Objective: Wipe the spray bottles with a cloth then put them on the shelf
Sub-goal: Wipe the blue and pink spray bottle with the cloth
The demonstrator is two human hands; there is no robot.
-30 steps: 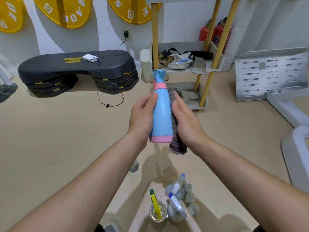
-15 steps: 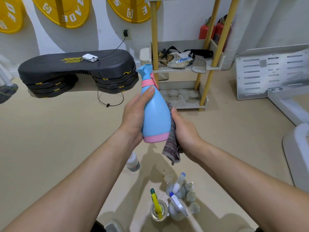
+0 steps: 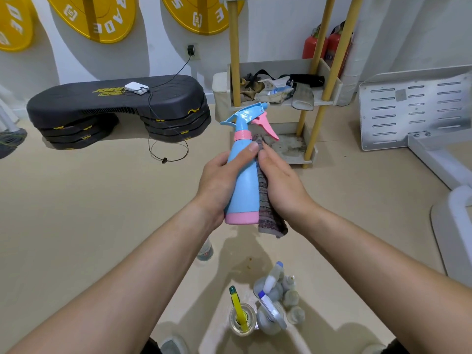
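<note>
Hands are meeting in mid-air over the floor. L hand (image 3: pixel 219 180) is curling fingers & thumb round the spray bottle (image 3: pixel 244 185), holding it almost upright. Bottle is looking blue w/ a pink ring, pink bottom & pink trigger. R hand (image 3: pixel 283 185) is gripping a gray cloth (image 3: pixel 267 205), pressing it on the bottle's right side. Shelf (image 3: pixel 329 98) is standing behind.

One wide-angle camera sits on the person's head, facing forward and tilted down. The forearms run in from 7 and 5 o'clock. The left hand (image 3: pixel 219 185) and right hand (image 3: pixel 284 191) meet close under the lens, at centre. The floor (image 3: pixel 89 213) fills most of the view. The shelf (image 3: pixel 278 69) stands farther off at 1 o'clock, and the wall (image 3: pixel 275 29) runs along 12.
</note>
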